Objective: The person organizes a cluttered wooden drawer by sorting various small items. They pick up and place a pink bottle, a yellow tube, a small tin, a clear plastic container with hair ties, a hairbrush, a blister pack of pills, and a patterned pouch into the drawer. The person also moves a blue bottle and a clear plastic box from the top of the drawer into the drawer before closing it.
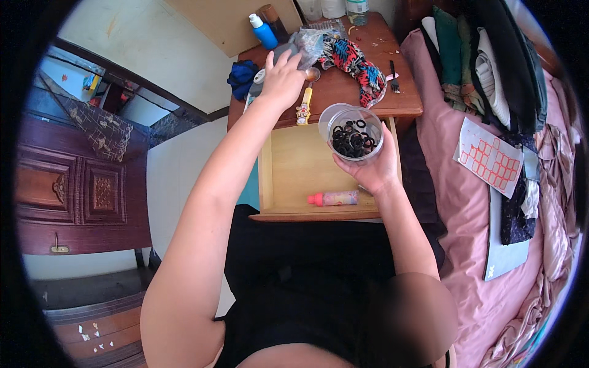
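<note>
My left hand [284,83] reaches over the far left of the brown table, fingers spread. It is nearest to a small round amber-coloured thing [313,74] and a yellow strip with a cartoon figure [304,109]; whether it touches either is unclear. In my right hand [378,162] is a clear round plastic tub [375,127], held over the open drawer [294,165]. Several black hair ties [354,141] lie inside. The tub's clear lid [331,115] stands open at its left side. A pink bottle [336,198] lies at the front of the drawer.
On the table [402,107] are a colourful patterned cloth [356,61], a clear plastic bag [310,44], a black fork [394,78] and a blue bottle [264,32]. To the right, a pink-covered bed [451,202] holds folded clothes and a printed sheet [489,156]. A dark wooden door [80,184] stands left.
</note>
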`<control>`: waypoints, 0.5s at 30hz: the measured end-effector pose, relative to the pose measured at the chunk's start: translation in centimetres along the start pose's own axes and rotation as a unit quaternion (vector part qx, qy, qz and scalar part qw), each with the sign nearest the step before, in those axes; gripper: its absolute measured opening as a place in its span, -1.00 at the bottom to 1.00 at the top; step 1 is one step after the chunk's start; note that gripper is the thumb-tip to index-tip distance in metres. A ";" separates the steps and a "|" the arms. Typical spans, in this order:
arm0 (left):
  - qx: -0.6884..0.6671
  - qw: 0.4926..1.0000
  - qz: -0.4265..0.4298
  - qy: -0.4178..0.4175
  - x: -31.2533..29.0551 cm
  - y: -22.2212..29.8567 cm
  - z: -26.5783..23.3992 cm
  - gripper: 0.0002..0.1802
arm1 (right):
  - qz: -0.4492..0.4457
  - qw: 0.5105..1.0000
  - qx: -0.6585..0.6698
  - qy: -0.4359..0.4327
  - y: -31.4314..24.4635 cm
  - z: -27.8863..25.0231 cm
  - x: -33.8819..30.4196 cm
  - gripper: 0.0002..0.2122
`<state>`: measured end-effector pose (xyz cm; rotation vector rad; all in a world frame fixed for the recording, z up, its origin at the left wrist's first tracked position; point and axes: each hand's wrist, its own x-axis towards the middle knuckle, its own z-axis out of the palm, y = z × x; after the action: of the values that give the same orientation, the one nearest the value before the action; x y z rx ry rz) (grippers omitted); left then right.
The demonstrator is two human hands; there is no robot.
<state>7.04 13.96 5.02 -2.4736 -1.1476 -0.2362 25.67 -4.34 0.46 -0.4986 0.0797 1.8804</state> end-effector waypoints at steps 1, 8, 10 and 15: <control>-0.016 1.000 0.000 -0.022 0.0 -0.1 -0.4 -0.79 | -0.004 1.000 -0.004 0.004 -0.1 0.1 -0.2 -0.40; 0.028 0.998 0.037 -0.052 -1.2 -0.4 -1.2 -0.78 | -0.013 1.000 0.002 -0.002 -0.3 0.4 -0.1 -0.40; 0.001 0.999 0.029 -0.017 -1.6 -0.7 -0.7 -0.84 | -0.008 1.000 -0.002 0.015 -0.2 1.1 -0.5 -0.45; -0.193 0.974 -0.073 0.088 -1.7 0.2 -1.7 -0.89 | -0.013 1.000 -0.006 0.025 -0.2 1.1 -0.6 -0.48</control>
<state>6.14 11.96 6.00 -2.6238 -1.3100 -0.7718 25.70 -4.50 1.75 -0.5529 0.0946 1.8452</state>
